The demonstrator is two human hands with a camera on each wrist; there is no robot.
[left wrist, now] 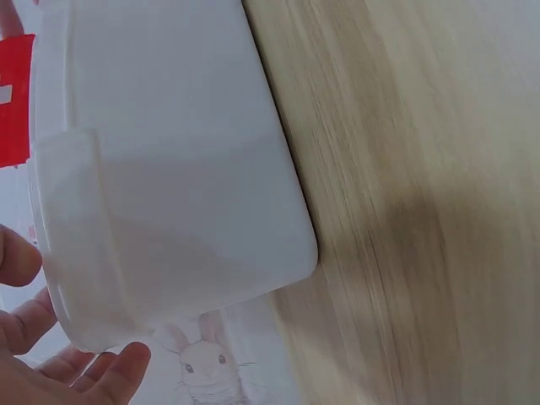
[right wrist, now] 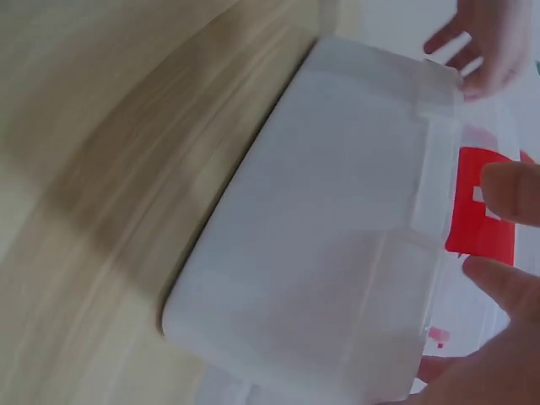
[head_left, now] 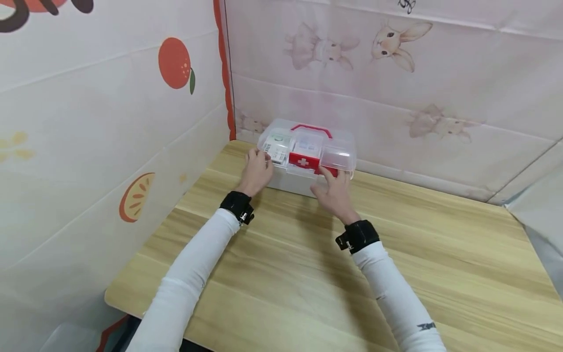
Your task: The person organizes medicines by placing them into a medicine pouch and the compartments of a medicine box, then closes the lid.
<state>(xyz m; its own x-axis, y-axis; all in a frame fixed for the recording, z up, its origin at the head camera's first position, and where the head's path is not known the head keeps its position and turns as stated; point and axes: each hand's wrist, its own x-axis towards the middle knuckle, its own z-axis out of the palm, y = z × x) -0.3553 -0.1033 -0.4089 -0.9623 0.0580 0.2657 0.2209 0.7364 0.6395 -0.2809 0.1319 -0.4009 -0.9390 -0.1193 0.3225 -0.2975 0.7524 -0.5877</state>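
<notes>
A first-aid box (head_left: 286, 180) sits at the back of the table, its base white, its lid clear with a red handle (head_left: 312, 128). On its front is a red latch (head_left: 303, 161) with a white cross. Several packets show through the lid. My left hand (head_left: 256, 172) is at the box's left front corner, its fingers loosely bent around the rim (left wrist: 76, 253). At the right front, my right hand (head_left: 335, 196) has thumb and finger spread near the red latch (right wrist: 472, 228). Whether the lid sits fully down, I cannot tell.
The wooden table (head_left: 281, 274) stretches out in front of the box and to its right. Behind it hangs a cloth (head_left: 378, 98) printed with rabbits. A fruit-printed cloth (head_left: 110, 122) covers the left side.
</notes>
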